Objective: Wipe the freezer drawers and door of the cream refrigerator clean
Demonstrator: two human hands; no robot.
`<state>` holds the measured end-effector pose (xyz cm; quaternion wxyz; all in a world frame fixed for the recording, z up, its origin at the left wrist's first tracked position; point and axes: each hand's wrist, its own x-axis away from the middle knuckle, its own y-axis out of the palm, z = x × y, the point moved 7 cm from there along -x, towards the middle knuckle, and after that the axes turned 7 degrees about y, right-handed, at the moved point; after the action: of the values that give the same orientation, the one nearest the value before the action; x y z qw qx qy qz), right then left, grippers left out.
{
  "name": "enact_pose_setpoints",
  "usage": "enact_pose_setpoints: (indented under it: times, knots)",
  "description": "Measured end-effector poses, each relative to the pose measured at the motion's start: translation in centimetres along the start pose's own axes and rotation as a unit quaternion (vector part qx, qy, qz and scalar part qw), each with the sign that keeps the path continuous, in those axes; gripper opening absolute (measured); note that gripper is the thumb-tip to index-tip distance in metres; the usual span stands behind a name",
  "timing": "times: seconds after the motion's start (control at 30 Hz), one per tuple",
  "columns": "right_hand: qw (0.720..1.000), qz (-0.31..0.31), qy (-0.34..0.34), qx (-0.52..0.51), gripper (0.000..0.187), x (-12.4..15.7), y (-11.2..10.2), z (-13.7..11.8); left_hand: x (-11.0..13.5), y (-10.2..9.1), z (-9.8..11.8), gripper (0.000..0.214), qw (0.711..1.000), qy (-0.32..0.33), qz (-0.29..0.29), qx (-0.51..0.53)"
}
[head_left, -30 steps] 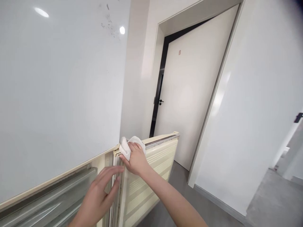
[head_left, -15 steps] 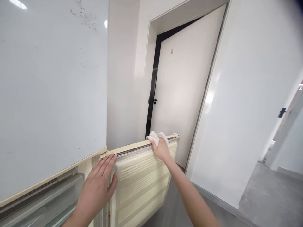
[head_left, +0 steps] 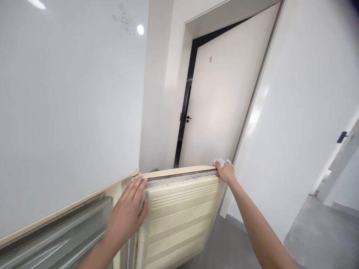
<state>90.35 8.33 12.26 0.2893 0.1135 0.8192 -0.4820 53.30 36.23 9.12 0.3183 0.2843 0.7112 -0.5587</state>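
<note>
A cream ribbed fridge door (head_left: 179,220) stands swung open below a white upper door (head_left: 70,112). My left hand (head_left: 127,215) lies flat, fingers stretched, against the hinge side of the open door near its top corner. My right hand (head_left: 226,172) is closed on a small white cloth (head_left: 220,162) and presses it on the far end of the door's top edge (head_left: 179,172), where dark specks show along the seal.
A white room door (head_left: 221,97) with a black handle (head_left: 188,118) stands behind the fridge door. A white wall (head_left: 303,123) runs along the right. Grey floor (head_left: 319,235) lies at lower right. A clear drawer front (head_left: 61,239) shows inside the fridge.
My right hand has slid the cloth along the door's top edge from the hinge end to the far corner. My left hand has settled flat on the door's hinge side.
</note>
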Motion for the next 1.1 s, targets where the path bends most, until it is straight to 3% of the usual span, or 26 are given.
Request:
enact_pose_setpoints:
  times: [0.2,0.33,0.43,0.6,0.73,0.83,0.9,1.1]
  knots:
    - [0.998,-0.044,-0.035,0.009,0.051,2.5,-1.1,-5.0,-0.6,-0.8,-0.2,0.057,0.996,-0.041,-0.041,0.067]
    - [0.998,-0.041,-0.056,0.004,0.052,5.1,-1.5,-9.5,-0.7,-0.8,-0.7,0.06,0.991,-0.064,-0.057,0.105]
    - [0.995,-0.057,-0.079,-0.014,0.051,7.9,-1.3,-14.6,-0.6,-0.6,-0.9,0.06,0.987,-0.071,-0.068,0.124]
    - [0.965,-0.085,-0.231,-0.085,0.05,15.2,-1.7,-26.0,-0.8,-0.9,-1.0,0.061,0.986,-0.084,-0.057,0.13]
    - [0.939,-0.072,-0.294,-0.162,0.049,19.7,-2.5,-30.3,-1.4,-1.6,-0.8,0.062,0.992,-0.076,-0.026,0.096]
    - [0.924,-0.054,-0.311,-0.215,0.048,20.6,-2.4,-29.6,-1.5,-1.9,-0.7,0.062,0.996,-0.063,-0.011,0.062]
    - [0.929,-0.037,-0.279,-0.239,0.048,19.5,-2.0,-27.2,-1.6,-1.9,-0.7,0.061,0.998,-0.048,-0.003,0.044]
    - [0.974,0.034,-0.082,-0.208,0.055,11.4,-1.2,-13.5,-2.0,-2.2,-0.9,0.052,0.998,-0.06,0.003,0.034]
